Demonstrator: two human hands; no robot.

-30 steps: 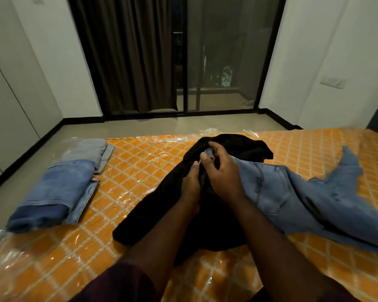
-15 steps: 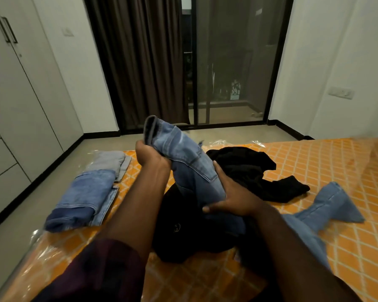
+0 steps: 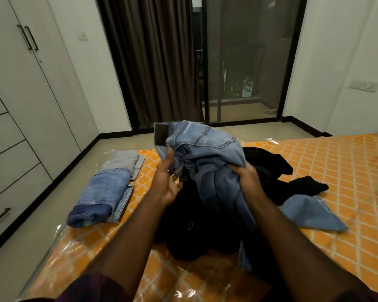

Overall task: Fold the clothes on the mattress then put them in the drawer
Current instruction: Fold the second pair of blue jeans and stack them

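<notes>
All the drawers (image 3: 9, 158) in the wardrobe at your far left are closed, so I judge the putting-away has not begun (what they already hold is hidden). Next to the right, at the mattress's left edge, lie two finished pieces: the folded jeans (image 3: 100, 197), with a folded grey garment (image 3: 124, 160) just behind and touching them.

At the middle, your left hand (image 3: 165, 182) is palm-up with fingers straight and spread, touching the underside of the light blue jeans (image 3: 205, 153) near the waistband rather than clutching them, though blur makes that hard to tell. The jeans are bunched and lifted above the bed. Your right hand (image 3: 247, 177) has its fingers curled tight round a fistful of the denim. One leg trails down to the right onto the mattress (image 3: 347, 171).

Under and behind the jeans sit the black garments (image 3: 268, 166), crumpled and unfolded; how many there are I cannot tell.

By my reckoning you are roughly halfway through folding: this pair needs straightening and folding, then the black heap, then everything goes to a drawer.
</notes>
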